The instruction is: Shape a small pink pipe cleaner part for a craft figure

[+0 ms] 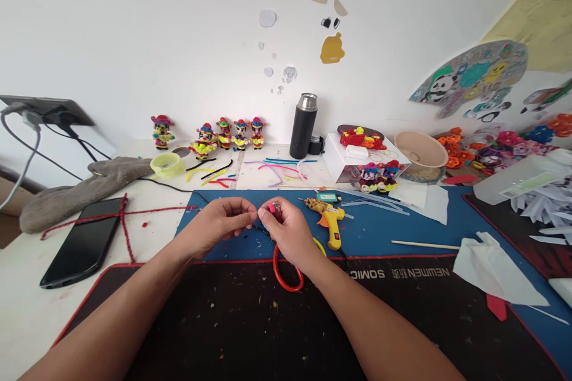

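Observation:
My left hand (223, 225) is closed in a pinch, its fingertips meeting those of my right hand; whatever it grips is too small to make out. My right hand (290, 229) is curled around a small pink piece (273, 206) with a dark and pale part beside it. Under my right hand lie scissors (288, 286) with a red handle loop, partly covered by the hand. A yellow glue gun (329, 223) lies just right of that hand, on the blue mat (370, 226).
Several fuzzy-stem figurines (205, 141) stand along the wall, with loose coloured stems (214, 171) before them. A black thermos (304, 126) stands by a white box (339, 158). At left lie a phone (83, 244) and a red twisted stem (156, 211). White tissue (491, 268) lies right.

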`<state>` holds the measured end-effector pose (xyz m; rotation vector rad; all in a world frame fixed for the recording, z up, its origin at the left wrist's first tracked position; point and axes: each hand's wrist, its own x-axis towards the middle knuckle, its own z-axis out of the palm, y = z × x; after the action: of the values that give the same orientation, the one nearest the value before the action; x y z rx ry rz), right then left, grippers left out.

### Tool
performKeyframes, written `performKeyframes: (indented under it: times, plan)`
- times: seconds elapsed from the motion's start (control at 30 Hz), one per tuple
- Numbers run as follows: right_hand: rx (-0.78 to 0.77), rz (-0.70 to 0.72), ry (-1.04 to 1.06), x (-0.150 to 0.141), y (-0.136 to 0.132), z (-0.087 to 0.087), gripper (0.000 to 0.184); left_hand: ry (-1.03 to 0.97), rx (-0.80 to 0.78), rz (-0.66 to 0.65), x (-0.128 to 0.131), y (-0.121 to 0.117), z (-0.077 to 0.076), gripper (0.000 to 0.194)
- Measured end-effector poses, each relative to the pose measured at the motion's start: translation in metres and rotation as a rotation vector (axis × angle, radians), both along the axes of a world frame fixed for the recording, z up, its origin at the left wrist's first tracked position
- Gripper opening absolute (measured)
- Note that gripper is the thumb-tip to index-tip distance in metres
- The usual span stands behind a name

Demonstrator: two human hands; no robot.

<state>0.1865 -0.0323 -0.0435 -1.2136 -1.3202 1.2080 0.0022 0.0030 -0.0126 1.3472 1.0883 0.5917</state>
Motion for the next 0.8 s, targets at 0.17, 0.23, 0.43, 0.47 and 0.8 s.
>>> performKeyframes:
  times: [0.17, 0.23, 0.43, 0.47, 0.8]
  plan:
    - [-0.003, 0.014, 0.005, 0.0003, -0.0009, 0.0005, 0.024, 0.007, 0.011, -0.004, -0.0001, -0.0001, 0.0011, 0.038]
    - [-0.006, 0.013, 0.006, 0.0, -0.001, 0.0003, 0.024, 0.015, 0.019, -0.009, 0.0003, 0.0001, 0.0014, 0.037]
    - [-0.014, 0.01, 0.041, -0.0003, 0.001, -0.0032, 0.026, 0.027, 0.032, 0.022, -0.0006, 0.0012, 0.0027, 0.036]
    - [-0.016, 0.01, 0.061, 0.0, 0.0015, -0.0041, 0.028, 0.021, 0.036, 0.039, -0.0012, 0.0016, 0.0029, 0.036]
    - [-0.049, 0.107, 0.112, -0.0015, -0.0003, -0.0034, 0.046, -0.05, 0.06, 0.179, -0.0024, 0.0026, 0.0079, 0.042]
